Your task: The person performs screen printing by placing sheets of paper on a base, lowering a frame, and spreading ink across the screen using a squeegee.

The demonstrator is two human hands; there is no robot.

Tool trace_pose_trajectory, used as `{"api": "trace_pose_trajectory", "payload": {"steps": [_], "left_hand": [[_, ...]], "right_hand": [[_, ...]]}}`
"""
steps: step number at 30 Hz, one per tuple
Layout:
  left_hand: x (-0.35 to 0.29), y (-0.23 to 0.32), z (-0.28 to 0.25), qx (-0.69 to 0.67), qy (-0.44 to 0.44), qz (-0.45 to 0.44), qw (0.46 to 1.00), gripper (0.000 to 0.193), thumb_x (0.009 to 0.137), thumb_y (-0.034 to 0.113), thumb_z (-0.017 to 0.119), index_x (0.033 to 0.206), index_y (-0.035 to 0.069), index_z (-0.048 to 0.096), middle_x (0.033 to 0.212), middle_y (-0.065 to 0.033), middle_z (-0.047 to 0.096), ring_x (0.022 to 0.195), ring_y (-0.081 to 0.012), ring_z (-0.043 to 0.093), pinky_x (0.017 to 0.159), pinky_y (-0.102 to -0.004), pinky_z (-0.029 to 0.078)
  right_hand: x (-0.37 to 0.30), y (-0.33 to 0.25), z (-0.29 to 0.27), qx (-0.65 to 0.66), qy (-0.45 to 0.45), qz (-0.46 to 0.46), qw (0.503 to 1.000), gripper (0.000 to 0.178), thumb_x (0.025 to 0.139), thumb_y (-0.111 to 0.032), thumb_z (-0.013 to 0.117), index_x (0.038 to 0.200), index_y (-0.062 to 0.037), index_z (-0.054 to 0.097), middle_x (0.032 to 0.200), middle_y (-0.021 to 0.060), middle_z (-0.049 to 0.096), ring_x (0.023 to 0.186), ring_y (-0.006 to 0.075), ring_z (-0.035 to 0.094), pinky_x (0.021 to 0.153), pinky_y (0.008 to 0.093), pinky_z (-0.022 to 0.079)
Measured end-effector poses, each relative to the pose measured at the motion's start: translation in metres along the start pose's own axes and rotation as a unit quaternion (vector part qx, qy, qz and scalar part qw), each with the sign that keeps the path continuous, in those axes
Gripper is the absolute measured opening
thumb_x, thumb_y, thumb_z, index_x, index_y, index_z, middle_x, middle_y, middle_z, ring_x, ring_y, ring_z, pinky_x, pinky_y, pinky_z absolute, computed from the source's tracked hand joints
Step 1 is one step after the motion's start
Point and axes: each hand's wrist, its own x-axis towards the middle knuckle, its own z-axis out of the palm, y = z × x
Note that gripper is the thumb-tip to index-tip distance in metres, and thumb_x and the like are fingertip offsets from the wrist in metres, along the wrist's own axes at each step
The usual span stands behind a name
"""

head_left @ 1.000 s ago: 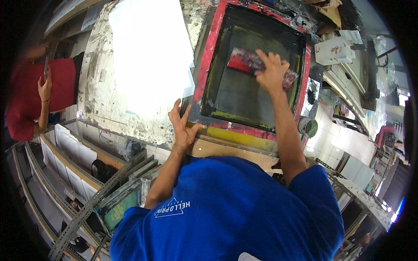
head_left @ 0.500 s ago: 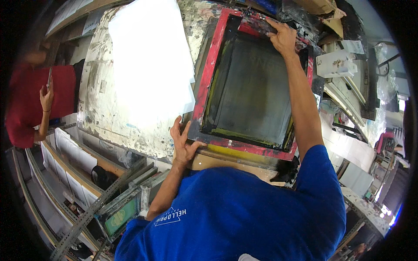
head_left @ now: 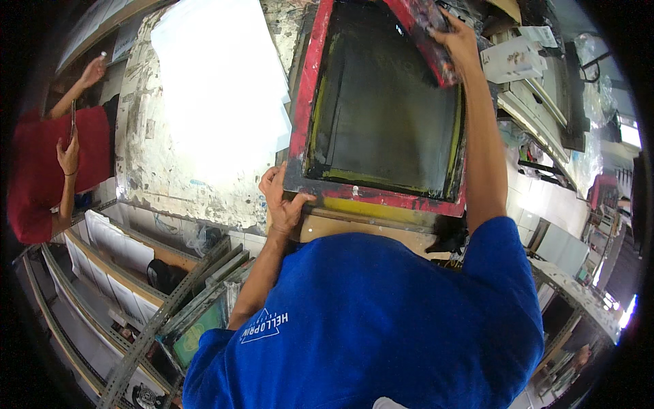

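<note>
A screen printing frame [head_left: 306, 88] with worn red rails and a dark mesh [head_left: 388, 116] lies in front of me. My left hand [head_left: 283, 204] grips its near left corner, thumb on the near rail and fingers along the left side. At the far right, my right hand [head_left: 460, 44] is closed around an ink-stained red squeegee [head_left: 419, 37]. The squeegee is tilted over the far right part of the frame; whether its blade touches the mesh I cannot tell. A stack of white sheets [head_left: 218, 88] lies left of the frame.
The stained worktable [head_left: 136, 157] bears the sheets and frame. A co-worker in a red top [head_left: 88, 136] stands at the left, holding a thin object. Shelving [head_left: 116, 266] is at lower left. A white container [head_left: 514, 58] stands at the right, beside clutter.
My right hand has closed on the squeegee and swung it to a slant at the far right. My left hand remains at the corner. The co-worker's other hand has come up into view.
</note>
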Motion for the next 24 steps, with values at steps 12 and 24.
{"api": "trace_pose_trajectory", "payload": {"steps": [12,24], "left_hand": [[0.053,0.077,-0.022,-0.108,0.17,0.136,0.97,0.089,0.066,0.044,0.093,0.133,-0.008,0.062,0.113,-0.0107,0.069,0.115,-0.0316,0.05,0.103,-0.0453,0.04],[0.213,0.179,-0.015,-0.344,0.26,0.231,0.872,0.062,0.097,0.028,0.073,0.144,-0.002,0.045,0.114,-0.0055,0.066,0.103,-0.0134,0.055,0.093,-0.0301,0.039]], "right_hand": [[-0.226,-0.231,0.043,-0.434,-0.126,-0.073,0.889,0.072,0.072,-0.003,0.08,0.141,-0.0198,0.066,0.106,0.0149,0.072,0.094,0.0272,0.067,0.086,0.0365,0.051],[-0.104,-0.32,0.008,-0.362,0.001,-0.247,0.899,0.061,0.078,-0.032,0.077,0.129,0.0011,0.069,0.098,0.0143,0.079,0.082,0.0245,0.076,0.079,0.0359,0.063]]}}
